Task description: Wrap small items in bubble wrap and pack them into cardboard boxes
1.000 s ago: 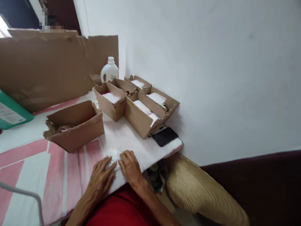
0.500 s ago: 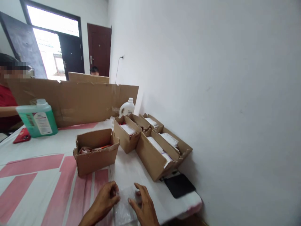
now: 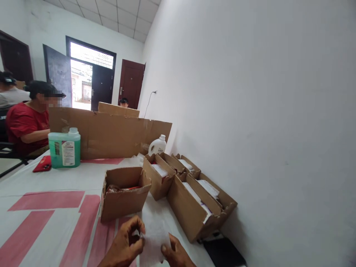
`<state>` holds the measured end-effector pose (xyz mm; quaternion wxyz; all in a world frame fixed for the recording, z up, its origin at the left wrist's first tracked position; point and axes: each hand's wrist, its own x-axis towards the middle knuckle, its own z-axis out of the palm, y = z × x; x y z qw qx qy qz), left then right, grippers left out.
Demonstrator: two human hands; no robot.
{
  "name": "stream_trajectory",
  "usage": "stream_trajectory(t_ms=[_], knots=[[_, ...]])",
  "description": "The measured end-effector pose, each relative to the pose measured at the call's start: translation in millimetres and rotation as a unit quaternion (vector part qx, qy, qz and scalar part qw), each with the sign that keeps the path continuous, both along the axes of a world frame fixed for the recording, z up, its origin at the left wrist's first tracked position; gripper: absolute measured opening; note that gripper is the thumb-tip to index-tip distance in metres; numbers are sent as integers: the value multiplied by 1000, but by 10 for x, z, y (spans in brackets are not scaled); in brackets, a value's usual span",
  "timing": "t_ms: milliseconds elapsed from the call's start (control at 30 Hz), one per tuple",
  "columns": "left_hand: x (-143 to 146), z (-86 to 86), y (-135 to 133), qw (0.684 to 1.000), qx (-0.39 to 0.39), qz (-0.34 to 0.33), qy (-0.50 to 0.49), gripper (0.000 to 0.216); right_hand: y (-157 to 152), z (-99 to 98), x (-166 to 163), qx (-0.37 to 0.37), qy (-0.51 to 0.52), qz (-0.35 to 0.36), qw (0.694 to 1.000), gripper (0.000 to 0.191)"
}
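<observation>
Between my hands, above the table's near edge, is a thin, whitish see-through plastic bag [image 3: 155, 239]. My left hand [image 3: 126, 241] pinches its left edge between thumb and fingers. On the other side, my right hand [image 3: 178, 252] grips the right edge, thumb in front. Just beyond my left hand stands an open cardboard box [image 3: 124, 205] with reddish and brown packets inside. A group of cardboard boxes [image 3: 182, 209] lies ahead to the right, holding white packets [image 3: 208, 188].
A jug of green liquid [image 3: 64, 150] and a red phone [image 3: 43, 164] are at the left. A white jug [image 3: 158, 145] stands before a cardboard partition [image 3: 111, 135]. A black flat item [image 3: 224, 252] lies right, near the wall. A person in red [image 3: 27, 118] sits left.
The camera view has tilted up and turned left. My right hand has closed on the bag's right edge; before, its fingers were spread. The bag is raised more upright.
</observation>
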<state>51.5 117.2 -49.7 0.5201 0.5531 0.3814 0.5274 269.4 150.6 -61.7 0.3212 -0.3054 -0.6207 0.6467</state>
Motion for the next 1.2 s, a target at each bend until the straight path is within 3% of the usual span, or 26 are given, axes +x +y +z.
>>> stream_trajectory(t_ms=[100, 167, 233, 300, 333, 400, 500, 633, 733, 867, 933, 1000, 1100, 1167, 1200], knots=[[-198, 383, 54, 998, 38, 57, -4, 19, 184, 416, -239, -31, 40, -13, 999, 54], [-362, 598, 97, 989, 62, 132, -16, 30, 416, 757, -441, -3, 30, -29, 999, 48], [-544, 748, 123, 972, 71, 225, -20, 42, 725, 1093, -664, 84, -12, -79, 993, 39], [-724, 824, 118, 948, 59, 312, -12, 43, 1062, 1349, -896, 211, -74, -111, 968, 28], [-806, 836, 104, 936, 50, 348, -5, 41, 1223, 1430, -1011, 268, -135, -106, 948, 23], [-937, 816, 63, 915, 28, 403, 12, 40, 1494, 1492, -1224, 319, -245, -13, 916, 17], [-1049, 719, 14, 898, 1, 438, 43, 40, 1757, 1397, -1483, 298, -328, 135, 886, 10], [-1107, 590, 40, 892, -21, 445, 81, 42, 1940, 1170, -1720, 286, -395, 174, 856, 20], [-1139, 550, 104, 882, -37, 458, 104, 45, 2011, 1105, -1807, 296, -439, 134, 838, 34], [-1176, 504, 165, 861, -68, 492, 110, 53, 1933, 1280, -1652, 310, -461, 72, 828, 42], [-1173, 429, 175, 848, -85, 512, 109, 61, 1790, 1389, -1409, 333, -409, -4, 849, 38], [-1134, 299, 182, 851, -101, 505, 98, 68, 1592, 1378, -1091, 343, -299, -138, 880, 36], [-1001, 53, 224, 886, -97, 450, 47, 70, 1268, 1004, -671, 252, -168, -330, 894, 50], [-904, -69, 283, 915, -61, 398, 16, 69, 1086, 586, -567, 157, -125, -304, 932, 68], [-871, -100, 318, 925, -43, 378, 19, 69, 1013, 376, -586, 121, -94, -244, 958, 75]])
